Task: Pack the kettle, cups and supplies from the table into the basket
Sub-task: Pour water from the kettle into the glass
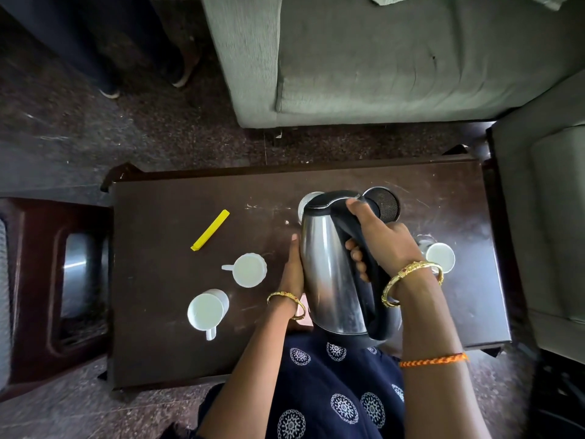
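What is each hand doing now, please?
Left hand: open, straight fingers pressing the kettle side.
Right hand: closed, gripping the kettle handle.

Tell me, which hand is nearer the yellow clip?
Left. The left hand presses the kettle beside the yellow clip; the right hand grips its handle, farther away.

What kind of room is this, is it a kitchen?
Probably a living room or lounge, not a kitchen. A grey sofa stands behind a low dark wooden table, with another cushioned seat beside it. The kettle and white cups look set out for tea.
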Available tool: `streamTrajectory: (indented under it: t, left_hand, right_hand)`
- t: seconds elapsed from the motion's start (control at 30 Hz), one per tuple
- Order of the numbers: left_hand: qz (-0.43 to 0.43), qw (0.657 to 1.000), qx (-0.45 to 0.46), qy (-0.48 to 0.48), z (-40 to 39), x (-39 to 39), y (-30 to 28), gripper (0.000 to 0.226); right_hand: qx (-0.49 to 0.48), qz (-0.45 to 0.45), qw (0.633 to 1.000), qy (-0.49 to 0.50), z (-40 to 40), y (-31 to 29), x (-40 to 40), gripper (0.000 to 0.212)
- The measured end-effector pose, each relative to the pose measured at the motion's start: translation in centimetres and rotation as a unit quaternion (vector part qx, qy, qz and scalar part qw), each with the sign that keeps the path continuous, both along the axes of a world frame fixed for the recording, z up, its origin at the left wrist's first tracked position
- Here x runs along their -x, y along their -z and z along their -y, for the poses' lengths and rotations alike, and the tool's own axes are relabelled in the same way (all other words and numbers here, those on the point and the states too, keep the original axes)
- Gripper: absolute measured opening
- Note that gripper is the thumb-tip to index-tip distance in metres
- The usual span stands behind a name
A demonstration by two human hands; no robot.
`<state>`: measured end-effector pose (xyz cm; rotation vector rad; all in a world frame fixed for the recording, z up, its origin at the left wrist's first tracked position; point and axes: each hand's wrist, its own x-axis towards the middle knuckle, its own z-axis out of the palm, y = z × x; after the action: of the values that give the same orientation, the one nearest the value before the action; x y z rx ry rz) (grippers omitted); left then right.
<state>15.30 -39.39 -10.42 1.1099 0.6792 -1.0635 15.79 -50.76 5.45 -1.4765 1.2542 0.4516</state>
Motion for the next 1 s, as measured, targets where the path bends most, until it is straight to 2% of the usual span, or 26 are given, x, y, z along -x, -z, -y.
streamTrajectory:
  t: [0.1,0.37,0.6,0.73,0.77,0.87,1.0]
  left_hand:
    - [0.018,1.0,-0.019,-0.001,0.1,-0.1,0.1,0.114]
    - [0.04,0.998,-0.043,0.008,0.4,0.0,0.3,0.102]
    - [0.028,0.996,-0.079,0.011,0.6,0.7,0.9,0.118]
    - [0.061,0.992,-0.11,0.015,0.6,1.3,0.1,0.093]
    - [0.066,0.99,-0.121,0.022,0.7,1.3,-0.3,0.092]
    - [0.059,0.986,-0.148,0.041,0.6,1.3,-0.9,0.111]
    - [0.067,0.983,-0.157,0.062,0.6,0.9,-1.7,0.106]
  right_hand:
    - [0.006,0.005,1.0,-0.004,0.1,-0.1,-0.4,0.059]
    - [0.022,0.011,1.0,-0.013,0.5,-0.1,-1.3,0.06]
    - [0.044,0.007,0.999,-0.015,1.0,0.0,-1.3,0.061]
    - [0.075,0.004,0.997,-0.013,1.3,0.0,-0.9,0.062]
    - [0.084,0.005,0.996,-0.012,1.3,0.0,-0.9,0.062]
    - [0.106,0.012,0.994,-0.004,1.4,0.1,-1.0,0.061]
    - [0.136,0.017,0.991,0.008,1.7,0.4,-1.0,0.063]
